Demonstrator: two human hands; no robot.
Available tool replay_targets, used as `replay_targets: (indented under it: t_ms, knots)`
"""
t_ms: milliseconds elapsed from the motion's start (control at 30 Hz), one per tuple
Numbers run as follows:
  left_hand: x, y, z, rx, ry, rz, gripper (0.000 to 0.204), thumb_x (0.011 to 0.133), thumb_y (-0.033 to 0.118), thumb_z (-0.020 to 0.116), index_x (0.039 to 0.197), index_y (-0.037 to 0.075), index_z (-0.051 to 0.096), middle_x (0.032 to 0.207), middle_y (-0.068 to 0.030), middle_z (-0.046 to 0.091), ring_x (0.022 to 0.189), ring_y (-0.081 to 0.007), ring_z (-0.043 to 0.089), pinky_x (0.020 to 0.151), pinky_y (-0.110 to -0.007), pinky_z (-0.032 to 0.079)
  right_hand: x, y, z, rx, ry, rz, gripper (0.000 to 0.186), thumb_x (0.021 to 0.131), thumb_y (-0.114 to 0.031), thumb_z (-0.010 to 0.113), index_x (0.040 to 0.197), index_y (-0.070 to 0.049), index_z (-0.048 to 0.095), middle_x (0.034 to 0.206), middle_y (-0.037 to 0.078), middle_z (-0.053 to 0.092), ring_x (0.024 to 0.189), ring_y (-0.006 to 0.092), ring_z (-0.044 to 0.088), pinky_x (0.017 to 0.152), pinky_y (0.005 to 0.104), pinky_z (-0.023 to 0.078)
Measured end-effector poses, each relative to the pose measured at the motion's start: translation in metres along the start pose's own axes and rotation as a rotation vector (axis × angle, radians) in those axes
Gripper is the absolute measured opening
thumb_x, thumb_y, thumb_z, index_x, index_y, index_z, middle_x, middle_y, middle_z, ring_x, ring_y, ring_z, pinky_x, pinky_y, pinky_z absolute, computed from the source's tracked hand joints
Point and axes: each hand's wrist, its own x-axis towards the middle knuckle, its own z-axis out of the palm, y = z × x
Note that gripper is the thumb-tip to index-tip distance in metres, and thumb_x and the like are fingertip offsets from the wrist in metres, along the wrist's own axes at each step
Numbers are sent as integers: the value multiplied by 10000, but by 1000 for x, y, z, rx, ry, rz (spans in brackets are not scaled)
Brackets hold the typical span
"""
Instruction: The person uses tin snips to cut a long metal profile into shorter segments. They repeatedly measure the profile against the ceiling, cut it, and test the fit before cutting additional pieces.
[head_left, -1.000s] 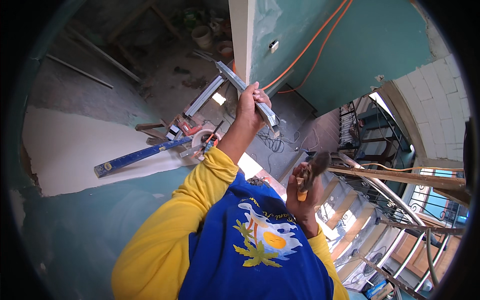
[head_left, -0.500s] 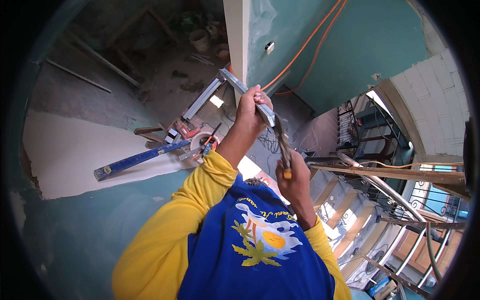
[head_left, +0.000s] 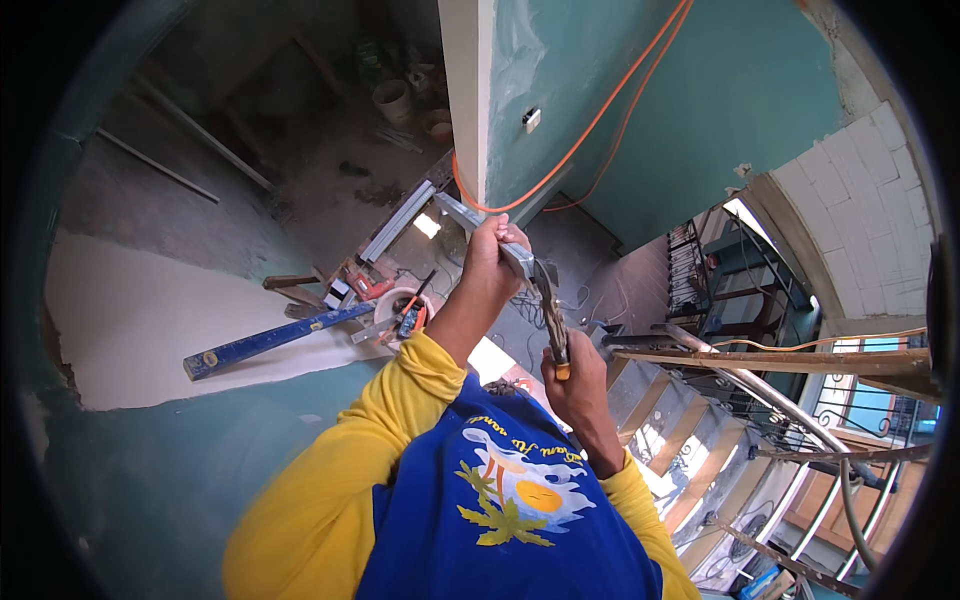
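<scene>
My left hand (head_left: 492,260) is closed around a grey metal channel (head_left: 456,211), which I hold out in front of me at a slant. Its near end sticks out past my fingers. My right hand (head_left: 580,385) grips tin snips (head_left: 552,318) with an orange handle end. The head of the snips is at the near end of the channel; whether the blades are apart or closed on the metal I cannot tell.
Below left, a blue spirit level (head_left: 270,340) lies beside a bucket of tools (head_left: 385,330) and a red power tool (head_left: 370,284). More metal channels (head_left: 398,222) lie beyond. An orange cable (head_left: 570,165) hangs by the wall corner. Stairs with a railing (head_left: 760,390) descend at right.
Both hands, with the channel and snips, have shifted slightly left and down in the picture. The channel's far end has dropped. Each hand keeps its hold.
</scene>
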Motion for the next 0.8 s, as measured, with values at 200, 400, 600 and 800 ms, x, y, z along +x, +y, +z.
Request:
replay_targets:
  t_ms: [200, 400, 600, 800]
  knots:
    - [-7, 4, 5, -34, -123, -53, 276, 1026, 87, 616, 812, 139, 450, 639, 48, 473, 529, -60, 497, 505, -197, 456, -24, -25, -11, 227, 303, -225, 305, 834, -35, 732, 1090, -15, 567, 961, 181, 640, 828, 422, 650, 744, 441, 548]
    - [10, 3, -6, -9, -132, -51, 296, 1026, 104, 611, 787, 148, 443, 639, 47, 473, 525, -63, 491, 502, -203, 451, 2, 0, 0, 25, -23, 63, 256, 893, -40, 714, 1110, -28, 577, 931, 230, 608, 824, 472, 621, 721, 485, 512]
    - [-6, 10, -1, -61, -148, -75, 282, 994, 69, 615, 782, 151, 447, 642, 59, 480, 544, -63, 496, 517, -209, 448, -21, -29, -12, 318, 398, -270, 370, 822, -35, 767, 1109, -7, 535, 991, 215, 623, 828, 443, 648, 719, 475, 535]
    - [6, 15, 7, 18, -201, -29, 263, 977, 67, 622, 786, 143, 457, 635, 54, 475, 536, -65, 488, 521, -208, 455, 1, -9, -2, -69, 69, -41, 344, 822, -30, 740, 1109, -29, 552, 934, 192, 601, 815, 438, 640, 716, 482, 524]
